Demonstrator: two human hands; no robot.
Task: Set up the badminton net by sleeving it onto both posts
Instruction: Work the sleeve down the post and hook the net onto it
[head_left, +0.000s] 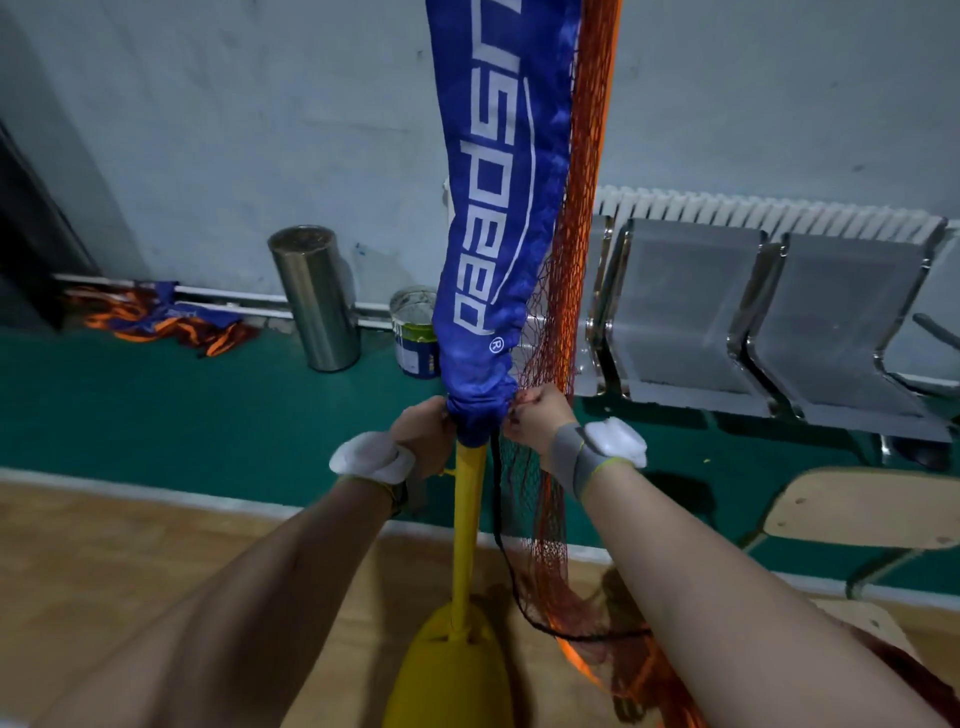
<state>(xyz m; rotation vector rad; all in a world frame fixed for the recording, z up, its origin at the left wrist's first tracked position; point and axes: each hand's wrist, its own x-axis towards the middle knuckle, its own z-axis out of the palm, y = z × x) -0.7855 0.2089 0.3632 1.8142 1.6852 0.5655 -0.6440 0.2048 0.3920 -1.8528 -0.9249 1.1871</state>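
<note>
A yellow post (467, 519) rises from its yellow base (449, 675) in front of me. The net's blue sleeve (493, 208), printed with white letters, covers the post from the top of the view down to about hand height. My left hand (423, 431) grips the bunched lower hem of the sleeve on its left side. My right hand (537, 415) pinches the same hem on the right, where the orange mesh (550, 519) starts. The mesh hangs beside the post and piles on the floor at lower right. A black cord (506, 561) trails down from the hem.
A steel bin (314, 296) and a paint bucket (415, 332) stand by the wall behind the post. Metal bench seats (753, 322) line the wall at right. A wooden chair (862, 509) is near my right arm. Another bundled net (156, 317) lies at far left.
</note>
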